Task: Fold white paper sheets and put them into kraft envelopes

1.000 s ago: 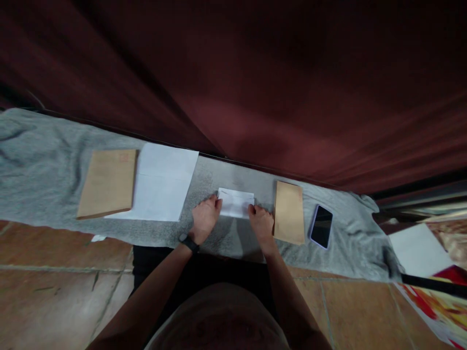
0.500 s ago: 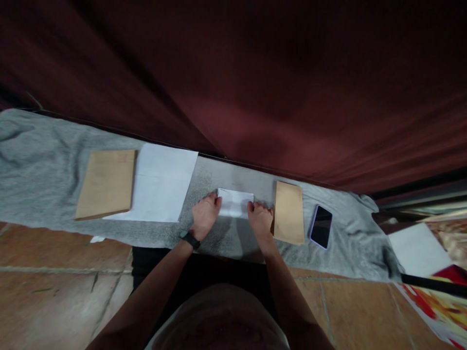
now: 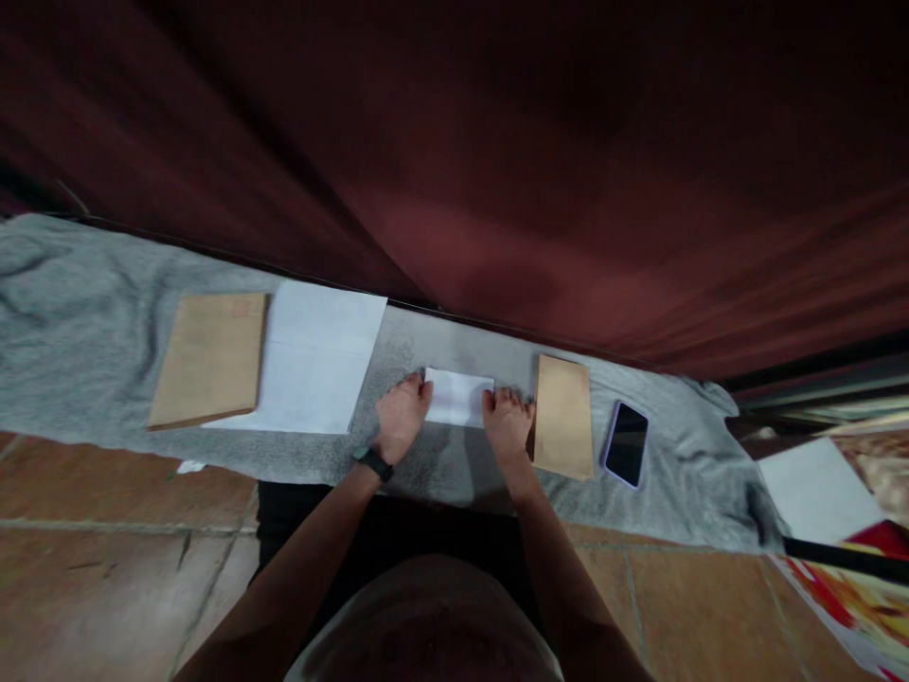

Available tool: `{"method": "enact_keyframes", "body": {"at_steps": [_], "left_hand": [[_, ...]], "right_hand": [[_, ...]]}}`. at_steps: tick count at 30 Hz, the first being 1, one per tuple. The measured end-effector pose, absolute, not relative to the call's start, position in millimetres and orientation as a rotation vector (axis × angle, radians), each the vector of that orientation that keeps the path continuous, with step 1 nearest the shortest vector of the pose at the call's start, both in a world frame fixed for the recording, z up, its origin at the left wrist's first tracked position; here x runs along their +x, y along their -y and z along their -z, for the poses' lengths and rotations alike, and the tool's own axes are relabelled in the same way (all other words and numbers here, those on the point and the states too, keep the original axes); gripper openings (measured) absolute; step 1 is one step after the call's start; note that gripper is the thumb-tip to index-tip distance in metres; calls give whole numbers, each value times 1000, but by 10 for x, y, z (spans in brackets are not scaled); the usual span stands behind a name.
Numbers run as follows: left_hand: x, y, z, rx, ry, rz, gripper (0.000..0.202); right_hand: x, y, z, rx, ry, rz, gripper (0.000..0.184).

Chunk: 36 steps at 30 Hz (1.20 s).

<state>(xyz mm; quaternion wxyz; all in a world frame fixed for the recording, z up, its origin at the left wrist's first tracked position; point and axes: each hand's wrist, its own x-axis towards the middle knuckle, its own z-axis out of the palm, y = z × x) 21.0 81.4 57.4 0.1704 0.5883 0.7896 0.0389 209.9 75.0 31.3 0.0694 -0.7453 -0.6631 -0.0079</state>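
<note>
A small folded sheet of white paper lies on the grey cloth in front of me. My left hand grips its left end, the thumb on top and the fingers curled at the edge. At the right end, my right hand holds the paper the same way, its knuckles close to a stack of brown envelopes. Left of my hands, large white sheets lie partly under another stack of brown envelopes.
A phone with a dark screen lies right of the envelopes. Grey cloth covers the narrow surface, with a dark red upright panel along its back edge. A white square item sits at far right. Below is a tiled floor.
Both hands stay at the ends of the folded paper, with hardly any movement. The view has shifted very slightly.
</note>
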Motion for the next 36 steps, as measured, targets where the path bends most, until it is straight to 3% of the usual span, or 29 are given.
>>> {"method": "enact_keyframes", "body": {"at_steps": [5,13,19,36], "left_hand": [[215,-825,-553,1685,-2251,-110,40],[203,-835,-542,1728,-2238,-98,42],[198,-842,-515,1769,-2232,-100,43],[243,-801,-518,1809,-2237,-100,47]], "right_hand": [[2086,-723,-306,-2121,1941,57,28],[1867,-527,-179,-1646,2107,-123,39],[1810,-411,-94,-1702,2176,-162,49],[1768,-347,-44,-1769,2194,-76,54]]}}
